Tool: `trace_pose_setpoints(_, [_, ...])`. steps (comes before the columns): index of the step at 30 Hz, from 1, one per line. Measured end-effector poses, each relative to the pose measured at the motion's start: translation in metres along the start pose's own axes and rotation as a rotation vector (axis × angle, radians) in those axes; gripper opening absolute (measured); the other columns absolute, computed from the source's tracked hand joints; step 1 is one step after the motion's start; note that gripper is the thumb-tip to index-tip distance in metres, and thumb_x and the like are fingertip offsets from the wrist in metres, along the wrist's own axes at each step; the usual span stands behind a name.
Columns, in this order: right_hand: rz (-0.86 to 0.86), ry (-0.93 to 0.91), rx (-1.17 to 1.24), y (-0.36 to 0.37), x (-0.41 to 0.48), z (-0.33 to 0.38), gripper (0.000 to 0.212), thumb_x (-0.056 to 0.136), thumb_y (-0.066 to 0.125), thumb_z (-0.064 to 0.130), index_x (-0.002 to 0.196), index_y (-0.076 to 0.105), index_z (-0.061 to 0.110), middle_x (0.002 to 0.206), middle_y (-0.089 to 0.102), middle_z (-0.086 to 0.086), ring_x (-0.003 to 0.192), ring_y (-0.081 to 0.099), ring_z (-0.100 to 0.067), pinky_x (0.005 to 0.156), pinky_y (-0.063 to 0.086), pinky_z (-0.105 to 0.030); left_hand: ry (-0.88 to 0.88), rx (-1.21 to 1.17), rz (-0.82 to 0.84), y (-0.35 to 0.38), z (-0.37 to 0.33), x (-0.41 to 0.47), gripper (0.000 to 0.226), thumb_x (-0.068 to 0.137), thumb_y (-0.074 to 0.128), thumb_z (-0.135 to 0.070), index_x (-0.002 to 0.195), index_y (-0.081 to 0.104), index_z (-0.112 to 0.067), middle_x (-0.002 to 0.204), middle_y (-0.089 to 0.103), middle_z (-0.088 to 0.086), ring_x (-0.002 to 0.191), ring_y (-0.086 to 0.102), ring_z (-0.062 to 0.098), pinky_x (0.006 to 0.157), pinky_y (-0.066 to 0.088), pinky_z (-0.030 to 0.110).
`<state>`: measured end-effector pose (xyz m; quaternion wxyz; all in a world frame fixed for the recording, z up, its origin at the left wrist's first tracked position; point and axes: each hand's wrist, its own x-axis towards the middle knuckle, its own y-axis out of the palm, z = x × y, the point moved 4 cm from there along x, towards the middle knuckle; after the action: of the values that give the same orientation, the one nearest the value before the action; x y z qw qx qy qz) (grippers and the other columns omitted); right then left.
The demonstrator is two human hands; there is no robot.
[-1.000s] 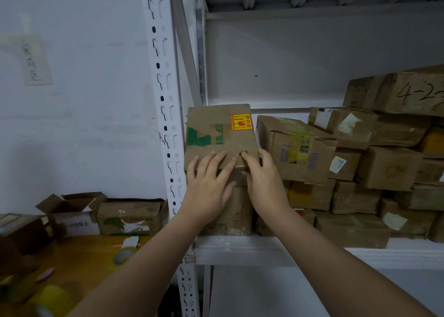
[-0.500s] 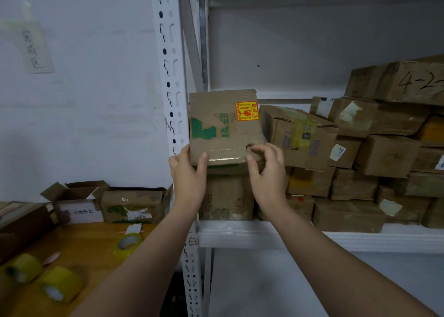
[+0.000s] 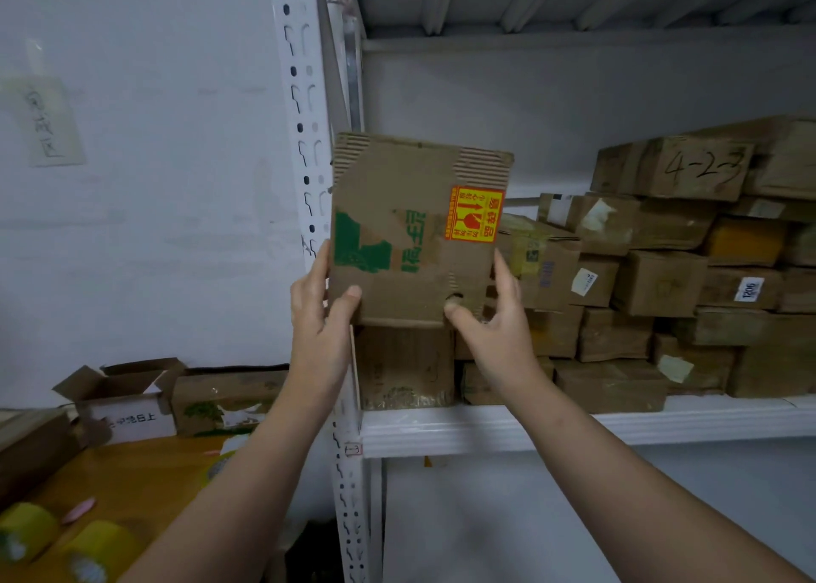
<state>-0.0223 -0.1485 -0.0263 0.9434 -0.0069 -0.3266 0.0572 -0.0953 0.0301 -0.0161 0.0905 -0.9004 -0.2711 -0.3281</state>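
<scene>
A brown cardboard box (image 3: pixel 415 229) with green print and a red-and-yellow fragile sticker is held up in front of the left end of a white metal shelf (image 3: pixel 508 428). My left hand (image 3: pixel 320 322) grips its lower left corner, thumb on the front face. My right hand (image 3: pixel 494 322) grips its lower right corner, thumb pressed near a notch in the bottom edge. The box sits above another brown box (image 3: pixel 404 366) that stands on the shelf.
Several taped cardboard boxes (image 3: pixel 662 291) are stacked along the shelf to the right. A white perforated upright (image 3: pixel 304 141) stands just left of the held box. Lower left, a wooden table (image 3: pixel 132 476) carries yellow tape rolls (image 3: pixel 95 547) and an opened carton (image 3: pixel 123 401).
Both hands went from lying flat on the box front to gripping its lower corners. The box has risen off the stack and tipped upright toward me.
</scene>
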Motion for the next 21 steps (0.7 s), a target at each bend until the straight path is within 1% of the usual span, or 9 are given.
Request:
trace_pose_setpoints(3, [0.038,0.119,0.208,-0.003,-0.004,0.012,0.051,0.094,0.060,0.022,0.140,0.038,0.032,0.122,0.055,0.015,0.101,0.056,0.013,0.077,0.047,-0.007,0.002,0.024,0.051,-0.002,-0.028,-0.002,0.037,0.102,0.023,-0.045,0.135,0.041,-0.042,0.127,0.045,-0.020,0.107,0.043,-0.023,0.087,0.038,0.001])
trace_pose_setpoints(5, [0.012,0.187,0.310,-0.006,-0.006,0.015,0.046,0.096,0.053,0.029,0.139,0.035,0.031,0.115,0.052,0.021,0.090,0.055,0.017,0.065,0.043,-0.003,0.059,0.012,0.060,-0.005,-0.044,-0.004,0.034,0.104,0.022,-0.036,0.123,0.050,-0.033,0.111,0.050,-0.028,0.093,0.046,-0.030,0.074,0.039,-0.003])
trace_pose_setpoints(8, [-0.048,0.205,0.323,-0.012,-0.005,0.015,0.069,0.093,0.055,0.040,0.151,0.018,0.027,0.135,0.045,0.012,0.109,0.048,0.001,0.080,0.041,-0.011,0.135,0.040,0.051,-0.008,-0.057,-0.005,0.021,0.101,0.043,-0.019,0.117,0.053,-0.028,0.118,0.057,-0.013,0.107,0.054,-0.007,0.076,0.046,0.009])
trace_pose_setpoints(9, [-0.058,0.195,0.320,-0.016,-0.006,0.018,0.074,0.090,0.057,0.042,0.151,0.018,0.028,0.141,0.044,0.010,0.116,0.048,-0.004,0.090,0.042,-0.018,0.114,0.092,0.054,-0.010,-0.055,-0.004,0.028,0.098,0.052,-0.024,0.125,0.048,-0.030,0.130,0.051,-0.008,0.118,0.049,0.001,0.082,0.046,0.011])
trace_pose_setpoints(12, [-0.018,0.175,0.335,-0.029,-0.008,0.027,0.083,0.081,0.065,0.044,0.149,0.020,0.029,0.138,0.047,0.012,0.120,0.049,-0.006,0.101,0.043,-0.029,-0.133,0.164,0.110,-0.010,-0.049,-0.007,0.098,0.073,0.070,-0.055,0.150,0.011,-0.036,0.157,0.020,-0.002,0.140,0.028,0.014,0.109,0.034,0.035])
trace_pose_setpoints(14, [0.022,0.143,0.316,-0.037,-0.013,0.034,0.079,0.085,0.063,0.036,0.149,0.017,0.031,0.130,0.045,0.016,0.113,0.049,0.000,0.099,0.043,-0.026,-0.236,0.020,0.199,-0.002,-0.052,-0.016,0.110,0.063,0.071,-0.054,0.152,0.009,-0.030,0.152,0.035,0.004,0.134,0.042,0.018,0.106,0.039,0.038])
trace_pose_setpoints(17, [-0.012,0.047,0.212,-0.053,-0.022,0.045,0.060,0.089,0.063,0.032,0.137,0.026,0.035,0.133,0.044,0.003,0.116,0.048,0.000,0.103,0.044,-0.029,-0.130,-0.090,0.189,0.014,-0.065,-0.031,0.068,0.064,0.071,-0.047,0.125,0.053,-0.025,0.118,0.067,-0.002,0.109,0.064,0.016,0.093,0.053,0.039])
trace_pose_setpoints(19, [-0.004,-0.013,0.088,-0.063,-0.031,0.054,0.053,0.087,0.060,0.045,0.133,0.036,0.040,0.141,0.036,0.000,0.125,0.041,-0.003,0.106,0.041,-0.029,-0.037,-0.089,0.121,0.027,-0.072,-0.047,0.057,0.069,0.070,-0.044,0.120,0.056,-0.023,0.116,0.066,-0.004,0.107,0.063,0.010,0.093,0.053,0.035])
trace_pose_setpoints(21, [0.124,0.034,0.154,-0.065,-0.045,0.063,0.075,0.073,0.056,0.071,0.140,0.036,0.043,0.147,0.035,0.007,0.132,0.039,-0.004,0.108,0.038,-0.028,0.040,-0.127,0.068,0.043,-0.081,-0.063,0.046,0.080,0.062,-0.041,0.122,0.055,-0.023,0.118,0.065,-0.005,0.110,0.061,0.008,0.094,0.051,0.029])
